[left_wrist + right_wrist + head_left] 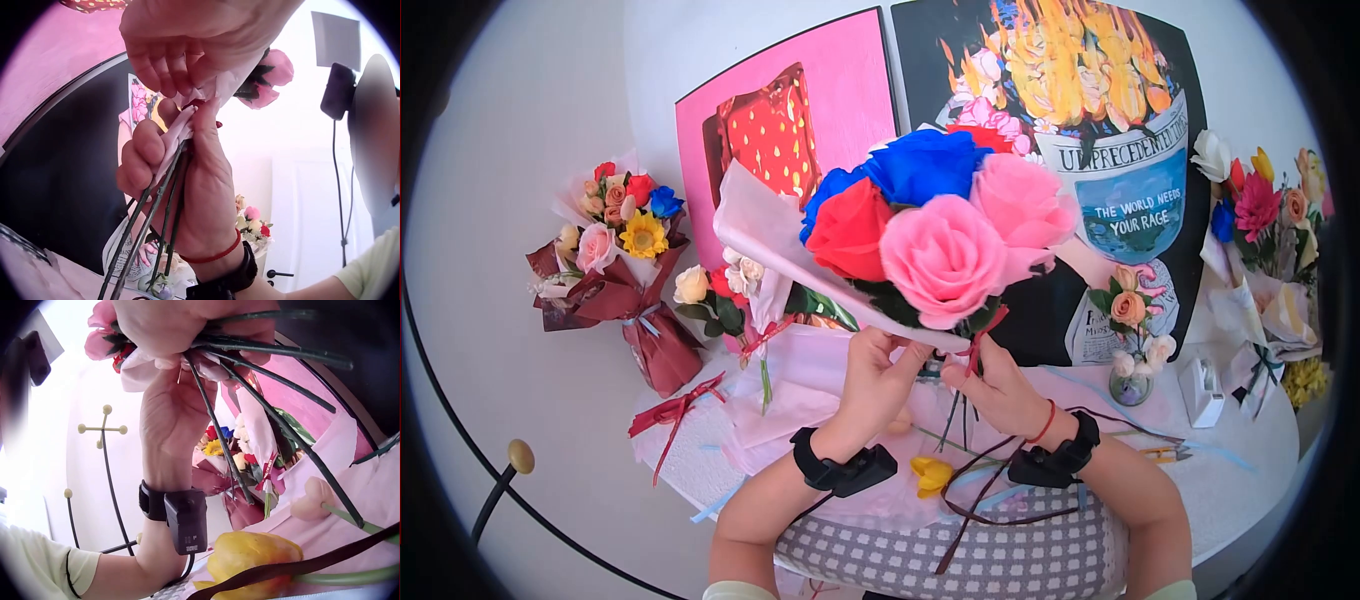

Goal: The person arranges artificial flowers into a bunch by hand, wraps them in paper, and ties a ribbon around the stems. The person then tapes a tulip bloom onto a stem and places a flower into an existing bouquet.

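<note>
A bouquet of pink, red and blue cloth roses (945, 255) is held up above the table, partly wrapped in pale pink paper (775, 240). My right hand (1005, 395), with a red cord at its wrist, grips the dark green stems (164, 203) and the gathered paper just below the blooms. On the other side, my left hand (885, 375) pinches the paper's lower edge, its fingers curled close to the right thumb in the left wrist view. A dark red ribbon (988, 335) shows at the binding, partly hidden by the fingers. Several stem ends stick out below the right hand.
A yellow tulip (930, 477) and a dark brown ribbon (1010, 520) lie on the table near the checked cloth (850, 550). Wrapped bouquets stand left (665, 345) and right. A small vase (1131, 388), white tape dispenser (1202, 390) and two paintings are behind.
</note>
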The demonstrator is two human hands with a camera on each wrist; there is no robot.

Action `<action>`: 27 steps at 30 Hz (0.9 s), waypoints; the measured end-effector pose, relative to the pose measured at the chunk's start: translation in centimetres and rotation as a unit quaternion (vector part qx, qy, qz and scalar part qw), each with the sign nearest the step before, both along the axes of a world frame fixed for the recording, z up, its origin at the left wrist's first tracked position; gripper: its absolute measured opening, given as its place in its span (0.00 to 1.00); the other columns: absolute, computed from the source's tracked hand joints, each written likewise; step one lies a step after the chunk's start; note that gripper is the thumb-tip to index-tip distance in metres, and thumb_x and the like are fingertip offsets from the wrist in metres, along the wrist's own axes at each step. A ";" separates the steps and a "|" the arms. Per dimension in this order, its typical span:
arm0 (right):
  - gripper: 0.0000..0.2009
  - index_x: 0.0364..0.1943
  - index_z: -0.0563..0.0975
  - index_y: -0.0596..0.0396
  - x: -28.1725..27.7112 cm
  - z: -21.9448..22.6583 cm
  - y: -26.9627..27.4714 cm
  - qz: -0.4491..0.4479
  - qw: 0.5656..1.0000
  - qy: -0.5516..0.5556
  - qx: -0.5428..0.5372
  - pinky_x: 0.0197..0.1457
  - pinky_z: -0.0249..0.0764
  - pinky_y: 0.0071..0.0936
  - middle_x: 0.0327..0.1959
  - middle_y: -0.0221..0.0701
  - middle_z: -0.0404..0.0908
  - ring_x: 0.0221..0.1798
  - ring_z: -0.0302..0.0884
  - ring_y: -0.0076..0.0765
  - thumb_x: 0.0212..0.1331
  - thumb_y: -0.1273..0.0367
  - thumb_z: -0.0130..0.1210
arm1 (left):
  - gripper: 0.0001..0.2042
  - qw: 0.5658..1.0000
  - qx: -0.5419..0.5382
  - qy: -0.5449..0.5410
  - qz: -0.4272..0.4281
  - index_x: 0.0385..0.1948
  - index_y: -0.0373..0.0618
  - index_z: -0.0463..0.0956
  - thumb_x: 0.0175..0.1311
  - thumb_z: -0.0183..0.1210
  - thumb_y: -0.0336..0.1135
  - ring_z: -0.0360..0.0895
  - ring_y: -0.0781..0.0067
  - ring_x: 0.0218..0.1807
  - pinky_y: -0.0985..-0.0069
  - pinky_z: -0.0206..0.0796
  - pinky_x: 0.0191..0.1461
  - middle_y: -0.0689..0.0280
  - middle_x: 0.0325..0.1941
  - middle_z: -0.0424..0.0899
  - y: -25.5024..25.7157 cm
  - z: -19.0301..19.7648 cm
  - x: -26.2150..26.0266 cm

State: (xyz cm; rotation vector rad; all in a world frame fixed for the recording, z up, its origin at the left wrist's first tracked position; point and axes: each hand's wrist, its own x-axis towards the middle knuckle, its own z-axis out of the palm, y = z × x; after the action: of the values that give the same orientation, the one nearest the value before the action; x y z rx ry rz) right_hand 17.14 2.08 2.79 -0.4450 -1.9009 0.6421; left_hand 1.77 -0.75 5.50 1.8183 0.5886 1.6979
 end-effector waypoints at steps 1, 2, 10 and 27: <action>0.21 0.43 0.65 0.64 0.1 0.2 -0.3 -0.012 1.000 -0.003 0.010 0.26 0.62 0.28 0.17 0.34 0.65 0.20 0.61 0.29 0.56 0.59 0.52 | 0.06 1.000 0.001 0.000 -0.002 0.34 0.37 0.76 0.56 0.54 0.23 0.75 0.80 0.37 0.81 0.65 0.42 0.65 0.32 0.81 0.0 0.0 -0.1; 0.21 0.43 0.65 0.64 0.2 0.6 -0.6 -0.014 1.000 -0.002 0.010 0.26 0.62 0.28 0.17 0.34 0.65 0.20 0.61 0.29 0.56 0.59 0.52 | 0.08 1.000 0.004 0.008 -0.009 0.38 0.37 0.74 0.56 0.54 0.24 0.74 0.79 0.39 0.80 0.65 0.44 0.65 0.36 0.80 0.0 0.0 -0.1; 0.18 0.34 0.65 0.60 0.8 2.9 -1.9 -0.097 0.994 -0.045 0.032 0.22 0.62 0.32 0.14 0.36 0.69 0.19 0.71 0.43 0.53 0.58 0.54 | 0.21 0.997 0.049 -0.030 -0.060 0.52 0.39 0.59 0.57 0.54 0.26 0.70 0.72 0.50 0.74 0.60 0.54 0.62 0.48 0.72 -0.6 1.1 0.2; 0.17 0.38 0.66 0.60 1.4 2.8 -1.6 -0.264 0.926 -0.207 0.171 0.25 0.68 0.36 0.20 0.38 0.73 0.25 0.74 0.43 0.50 0.63 0.54 | 0.14 0.996 -0.084 -0.015 -0.014 0.46 0.41 0.67 0.58 0.54 0.30 0.68 0.79 0.45 0.80 0.62 0.49 0.67 0.44 0.73 0.4 -0.5 -0.4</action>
State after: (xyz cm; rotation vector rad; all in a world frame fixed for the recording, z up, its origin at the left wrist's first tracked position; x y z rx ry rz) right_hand 18.55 0.47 5.63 -0.8725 -2.1014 -0.1566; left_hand 1.33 -0.37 4.97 1.6720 0.6693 1.6032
